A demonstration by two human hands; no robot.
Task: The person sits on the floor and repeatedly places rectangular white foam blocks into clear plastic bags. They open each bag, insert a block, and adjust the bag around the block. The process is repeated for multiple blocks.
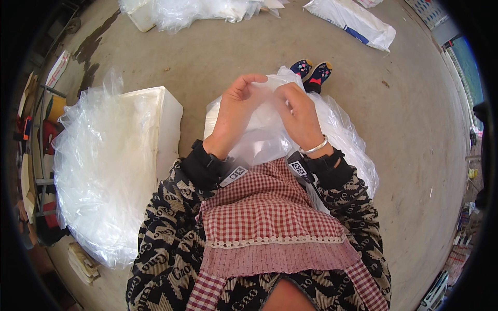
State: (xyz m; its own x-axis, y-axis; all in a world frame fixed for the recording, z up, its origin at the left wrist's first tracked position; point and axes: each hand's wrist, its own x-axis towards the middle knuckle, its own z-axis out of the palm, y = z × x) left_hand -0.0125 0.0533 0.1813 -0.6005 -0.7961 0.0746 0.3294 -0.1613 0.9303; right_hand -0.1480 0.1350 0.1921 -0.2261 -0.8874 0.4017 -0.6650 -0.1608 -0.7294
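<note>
Over my lap, both hands are raised close together with the fingers bent inward. Between them is a sheet of thin clear plastic film [258, 145], likely a bag, which hangs down towards the checked apron. My left hand [237, 107] seems to pinch it, though the fingertips are blurred. My right hand [297, 107], with a silver bangle at the wrist, curls its fingers on the film from the other side. More clear plastic [342, 136] lies in a heap just right of my hands. Part of a pale surface shows behind the film.
At left stands a white foam box [169, 120] with a large pile of clear plastic bags [101, 179] over it. Another plastic heap [183, 13] lies at the far side, near a white sack [352, 23]. A metal rack [41, 155] lines the left edge. Two dark shoes [321, 72] show ahead.
</note>
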